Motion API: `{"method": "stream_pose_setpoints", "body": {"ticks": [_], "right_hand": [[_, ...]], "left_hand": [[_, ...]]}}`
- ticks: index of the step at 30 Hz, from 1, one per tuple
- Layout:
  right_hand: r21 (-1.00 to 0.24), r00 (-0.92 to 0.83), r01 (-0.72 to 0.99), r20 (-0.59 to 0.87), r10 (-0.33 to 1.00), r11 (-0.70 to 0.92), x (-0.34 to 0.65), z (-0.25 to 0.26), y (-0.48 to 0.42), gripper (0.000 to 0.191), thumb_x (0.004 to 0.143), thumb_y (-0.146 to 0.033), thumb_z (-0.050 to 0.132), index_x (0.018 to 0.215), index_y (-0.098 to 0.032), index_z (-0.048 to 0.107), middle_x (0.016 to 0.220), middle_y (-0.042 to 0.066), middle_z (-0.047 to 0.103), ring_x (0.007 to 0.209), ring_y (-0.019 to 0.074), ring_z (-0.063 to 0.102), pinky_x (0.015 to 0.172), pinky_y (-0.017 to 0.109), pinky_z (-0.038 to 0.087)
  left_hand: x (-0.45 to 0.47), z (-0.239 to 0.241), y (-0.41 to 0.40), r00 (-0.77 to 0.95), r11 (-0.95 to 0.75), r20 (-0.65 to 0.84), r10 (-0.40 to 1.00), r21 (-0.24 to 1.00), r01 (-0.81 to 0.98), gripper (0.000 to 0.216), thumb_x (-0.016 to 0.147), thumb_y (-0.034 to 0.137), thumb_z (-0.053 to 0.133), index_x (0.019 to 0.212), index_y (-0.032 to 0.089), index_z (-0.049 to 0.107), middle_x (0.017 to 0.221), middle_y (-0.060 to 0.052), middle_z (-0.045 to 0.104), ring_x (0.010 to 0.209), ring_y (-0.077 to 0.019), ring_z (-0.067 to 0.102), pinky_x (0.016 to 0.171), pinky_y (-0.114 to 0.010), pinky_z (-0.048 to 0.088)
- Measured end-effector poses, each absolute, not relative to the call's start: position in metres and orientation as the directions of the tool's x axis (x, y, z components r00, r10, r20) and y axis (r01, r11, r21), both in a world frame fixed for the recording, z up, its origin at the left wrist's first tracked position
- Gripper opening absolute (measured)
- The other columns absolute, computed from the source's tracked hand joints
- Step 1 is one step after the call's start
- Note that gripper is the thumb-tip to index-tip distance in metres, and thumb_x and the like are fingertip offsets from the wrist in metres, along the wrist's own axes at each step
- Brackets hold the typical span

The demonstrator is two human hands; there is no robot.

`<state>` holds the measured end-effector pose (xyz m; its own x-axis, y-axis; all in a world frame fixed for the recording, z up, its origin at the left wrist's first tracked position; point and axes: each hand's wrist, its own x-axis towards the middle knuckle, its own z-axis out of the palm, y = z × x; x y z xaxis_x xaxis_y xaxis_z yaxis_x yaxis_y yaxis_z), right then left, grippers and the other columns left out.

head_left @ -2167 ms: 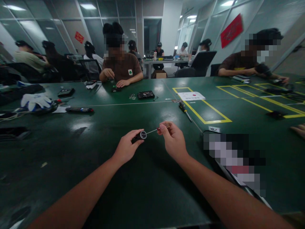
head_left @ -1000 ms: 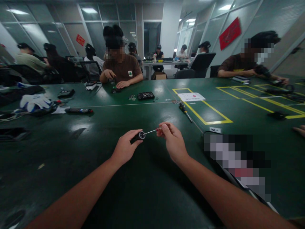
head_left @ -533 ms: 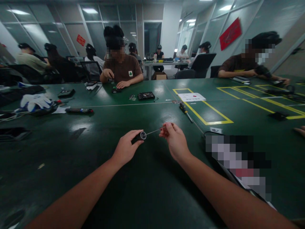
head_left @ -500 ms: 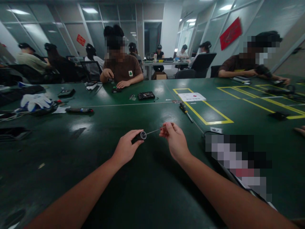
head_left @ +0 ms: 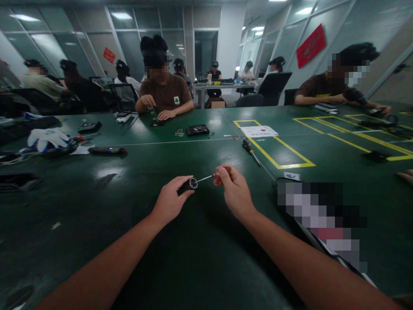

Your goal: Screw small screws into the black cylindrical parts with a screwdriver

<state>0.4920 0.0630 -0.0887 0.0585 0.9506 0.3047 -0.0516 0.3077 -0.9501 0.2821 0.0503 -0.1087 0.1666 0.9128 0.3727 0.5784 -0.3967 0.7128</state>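
Observation:
Between the thumb and fingers of my left hand [head_left: 171,199] is a short black cylindrical part [head_left: 192,183] with a pale ring round its open end, which faces right. My right hand [head_left: 237,189] is closed round the handle of a thin screwdriver [head_left: 204,178]. A bit of red shows at the handle's front, while the rest of the handle is hidden by my fingers. The metal shaft slants down to the left, and its tip meets the ringed end of the cylinder. Whether the tip sits on a screw is too small to tell.
On the green table [head_left: 135,181] lie a yellow-and-black screwdriver [head_left: 251,151], a black device [head_left: 198,130], a paper sheet [head_left: 258,131], a pen-like tool [head_left: 107,150] and white gloves [head_left: 47,138]. A dark-edged item, mostly blurred out [head_left: 322,224], lies beside my right forearm. Co-workers sit across the table.
My right hand has turned and its fingers have shifted on the screwdriver, so the red part of the handle shows now. My left hand and the cylinder have hardly moved.

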Motion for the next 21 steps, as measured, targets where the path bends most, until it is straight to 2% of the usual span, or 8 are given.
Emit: {"method": "stream_pose_setpoints", "body": {"ticks": [4,8,12,15,19,21], "right_hand": [[-0.941,-0.045,-0.094,0.331,0.943,0.326,0.492,-0.082,0.058,0.023,0.093,-0.048,0.063,0.097,-0.025,0.065,0.071,-0.003,0.061,0.063,0.0153,0.056,0.061,0.03,0.046],[-0.949,-0.07,-0.09,0.31,0.948,0.304,0.493,-0.081,0.056,0.035,0.097,-0.052,0.055,0.084,-0.023,0.069,0.069,-0.001,0.059,0.063,0.0154,0.054,0.062,0.03,0.044],[-0.958,0.037,-0.196,0.208,0.978,0.211,0.492,-0.086,0.062,0.02,0.089,-0.042,0.066,0.092,-0.023,0.069,0.076,0.0,0.066,0.069,0.0166,0.061,0.069,0.032,0.049],[-0.945,0.065,-0.287,0.145,0.987,0.157,0.491,-0.091,0.067,0.023,0.084,-0.044,0.072,0.089,-0.021,0.069,0.08,0.001,0.069,0.074,0.0167,0.064,0.075,0.034,0.053],[-0.928,0.068,-0.358,0.081,0.994,0.1,0.492,-0.096,0.071,0.024,0.085,-0.044,0.074,0.088,-0.02,0.071,0.079,0.001,0.068,0.074,0.0158,0.064,0.073,0.031,0.054],[-0.895,0.032,-0.446,-0.052,0.998,-0.032,0.493,-0.097,0.073,0.021,0.088,-0.04,0.07,0.084,-0.019,0.069,0.072,0.001,0.065,0.067,0.0151,0.061,0.07,0.032,0.055]], "left_hand": [[0.281,-0.11,0.051,0.162,-0.398,0.378,0.911,0.713,0.577,0.039,0.089,0.017,0.07,0.128,0.024,0.068,0.128,-0.006,0.07,0.119,-0.0241,0.064,0.109,-0.046,0.049],[0.28,-0.11,0.051,0.162,-0.389,0.366,0.916,0.717,0.579,0.039,0.088,0.016,0.07,0.126,0.023,0.069,0.128,-0.006,0.069,0.119,-0.0233,0.064,0.11,-0.046,0.048],[0.281,-0.109,0.051,0.153,-0.396,0.381,0.912,0.715,0.576,0.039,0.089,0.017,0.07,0.128,0.023,0.069,0.13,-0.006,0.069,0.121,-0.0234,0.064,0.111,-0.046,0.048],[0.281,-0.109,0.05,0.167,-0.41,0.388,0.906,0.713,0.569,0.038,0.089,0.016,0.069,0.127,0.023,0.069,0.129,-0.007,0.069,0.121,-0.0237,0.064,0.111,-0.047,0.048],[0.281,-0.109,0.051,0.184,-0.428,0.401,0.897,0.691,0.582,0.04,0.089,0.015,0.07,0.128,0.022,0.069,0.13,-0.006,0.07,0.121,-0.0233,0.064,0.111,-0.046,0.049],[0.28,-0.11,0.053,0.196,-0.446,0.417,0.888,0.669,0.594,0.039,0.089,0.014,0.07,0.127,0.022,0.069,0.129,-0.006,0.07,0.121,-0.0227,0.065,0.111,-0.045,0.049]]}}
